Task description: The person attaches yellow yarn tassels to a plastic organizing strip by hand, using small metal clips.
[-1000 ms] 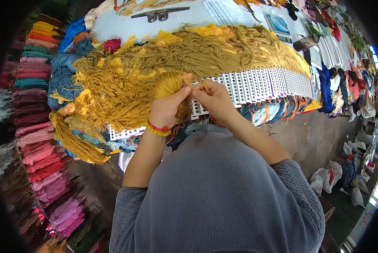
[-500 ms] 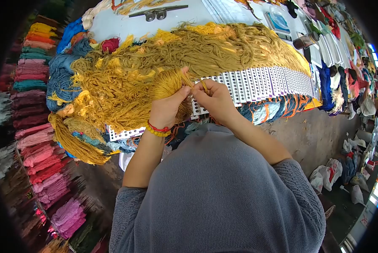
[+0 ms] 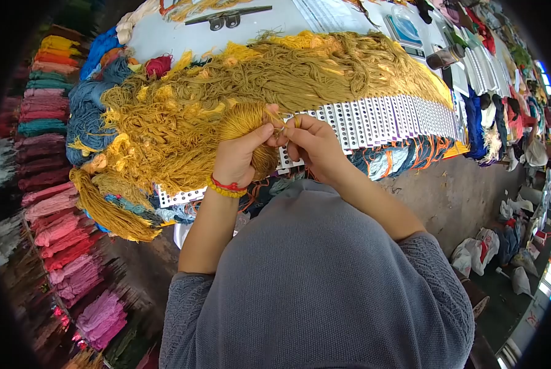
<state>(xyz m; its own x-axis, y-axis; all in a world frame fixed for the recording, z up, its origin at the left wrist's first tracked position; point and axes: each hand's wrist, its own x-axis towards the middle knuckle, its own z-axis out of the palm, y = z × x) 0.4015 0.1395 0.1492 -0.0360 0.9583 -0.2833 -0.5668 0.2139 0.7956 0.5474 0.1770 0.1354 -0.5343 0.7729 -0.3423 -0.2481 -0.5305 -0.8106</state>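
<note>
A golden-yellow skein of thread (image 3: 244, 119) is bunched in my left hand (image 3: 238, 154), whose thumb and fingers are closed round its gathered end. Close beside it, my right hand (image 3: 315, 144) pinches a thin strand of the same yellow thread near the left fingertips. Both hands are almost touching. Beneath them lies a wide heap of mustard and olive thread (image 3: 171, 132). White cards with rows of dark holes (image 3: 361, 126) stretch from under the hands to the right. The exact loop between my fingertips is too small to make out.
Blue thread (image 3: 91, 117) lies at the heap's left end. Pink, red and teal skeins (image 3: 60, 227) hang on a rack at the left. A scale (image 3: 404, 29) and a dark jar (image 3: 444, 58) stand at the back right. White plastic bags (image 3: 475, 252) rest on the floor.
My right hand's fingers have shifted slightly around the strand, and my left fingers now show more spread behind it. The skein stays in my left hand.
</note>
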